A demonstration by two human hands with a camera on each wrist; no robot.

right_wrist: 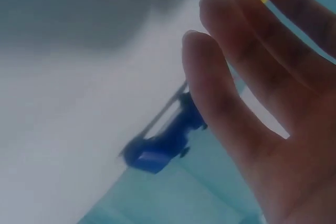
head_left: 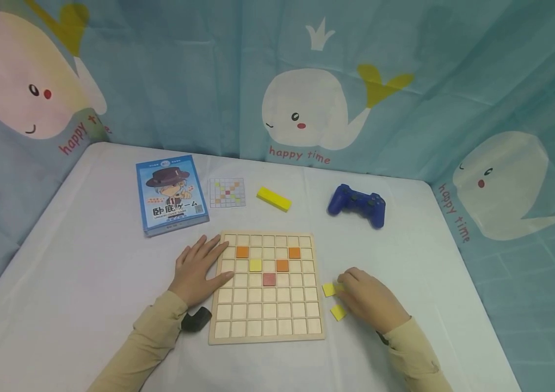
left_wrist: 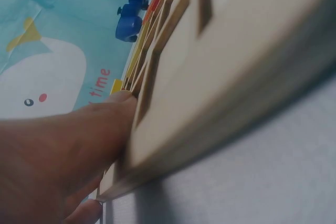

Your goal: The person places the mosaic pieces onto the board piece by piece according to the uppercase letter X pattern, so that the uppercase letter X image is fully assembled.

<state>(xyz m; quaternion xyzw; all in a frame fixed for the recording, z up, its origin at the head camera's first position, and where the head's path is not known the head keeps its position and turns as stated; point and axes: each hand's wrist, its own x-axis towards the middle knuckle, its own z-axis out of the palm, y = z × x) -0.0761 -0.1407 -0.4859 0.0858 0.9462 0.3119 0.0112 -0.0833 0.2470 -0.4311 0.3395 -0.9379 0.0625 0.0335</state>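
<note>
Two hands [head_left: 202,270] [head_left: 370,300] flank the board [head_left: 269,295], the left splayed on its edge.

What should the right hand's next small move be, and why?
I'd probably have the right hand pinch the nearer loose yellow tile: it lies right beside that hand, the left hand rests at the left edge of the board, and the bottom three rows hold no tiles.

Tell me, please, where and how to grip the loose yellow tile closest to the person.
Probably pinch two opposite edges of the yellow tile from above, with the right hand: it looks thin and lies flat, apart from the board, so its edges seem free.
</note>
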